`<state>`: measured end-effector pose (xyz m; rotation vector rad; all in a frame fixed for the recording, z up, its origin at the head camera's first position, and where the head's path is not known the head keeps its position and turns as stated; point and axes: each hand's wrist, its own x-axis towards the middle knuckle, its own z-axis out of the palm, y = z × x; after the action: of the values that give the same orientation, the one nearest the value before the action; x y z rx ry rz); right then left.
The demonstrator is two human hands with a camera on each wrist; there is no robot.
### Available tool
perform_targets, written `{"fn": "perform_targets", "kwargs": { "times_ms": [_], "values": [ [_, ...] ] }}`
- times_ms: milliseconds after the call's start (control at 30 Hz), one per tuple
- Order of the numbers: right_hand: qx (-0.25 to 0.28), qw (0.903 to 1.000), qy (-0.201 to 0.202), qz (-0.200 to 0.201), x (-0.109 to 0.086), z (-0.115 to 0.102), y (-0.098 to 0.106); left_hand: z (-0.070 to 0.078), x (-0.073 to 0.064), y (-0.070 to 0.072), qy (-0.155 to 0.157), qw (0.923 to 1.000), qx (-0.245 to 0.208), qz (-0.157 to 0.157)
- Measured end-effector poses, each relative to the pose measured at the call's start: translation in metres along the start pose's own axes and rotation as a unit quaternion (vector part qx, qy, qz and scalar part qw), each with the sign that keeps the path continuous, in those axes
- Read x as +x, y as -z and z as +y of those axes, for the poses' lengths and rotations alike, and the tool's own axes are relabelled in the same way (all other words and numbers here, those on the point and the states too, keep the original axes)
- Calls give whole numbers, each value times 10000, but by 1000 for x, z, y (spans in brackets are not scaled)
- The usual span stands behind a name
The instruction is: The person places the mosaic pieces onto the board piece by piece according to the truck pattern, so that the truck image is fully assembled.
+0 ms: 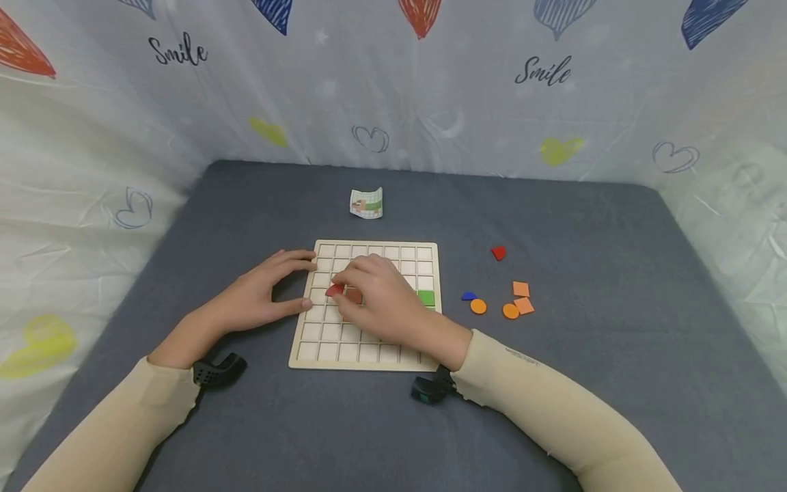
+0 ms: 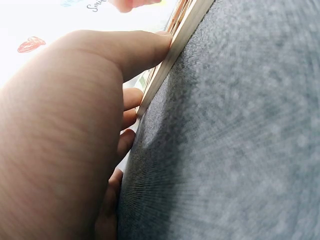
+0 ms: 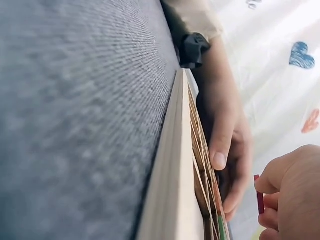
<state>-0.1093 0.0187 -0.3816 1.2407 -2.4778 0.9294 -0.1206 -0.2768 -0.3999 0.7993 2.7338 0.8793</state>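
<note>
A pale wooden grid board [image 1: 365, 352] lies flat on the grey tabletop. Over its left half my right hand [image 1: 387, 301] pinches a small red piece with a curved edge [image 1: 335, 290] between thumb and fingers. Seen from the right wrist, the red piece [image 3: 259, 195] is thin and held above the board. My left hand [image 1: 261, 290] rests at the board's left edge, thumb and fingertips touching the frame, fingers extended. A green piece [image 1: 426, 298] sits in the grid at right. Partly hidden by my right hand is a brownish-red piece [image 1: 354, 296] in the grid.
Right of the board lie a red piece [image 1: 499, 253], a blue piece [image 1: 468, 296], orange round pieces [image 1: 478, 306] and orange squares [image 1: 520, 288]. A small picture card [image 1: 366, 205] lies behind the board. A printed white curtain [image 1: 393, 89] hangs behind the table.
</note>
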Motion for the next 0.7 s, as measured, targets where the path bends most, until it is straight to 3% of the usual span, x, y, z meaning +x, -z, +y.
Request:
{"fn": "perform_targets", "kwargs": {
  "times_ms": [700],
  "values": [
    [-226, 9978, -542, -303, 16, 13, -12, -3, -1, -1, -112, 9999, 21, 62]
  ]
}}
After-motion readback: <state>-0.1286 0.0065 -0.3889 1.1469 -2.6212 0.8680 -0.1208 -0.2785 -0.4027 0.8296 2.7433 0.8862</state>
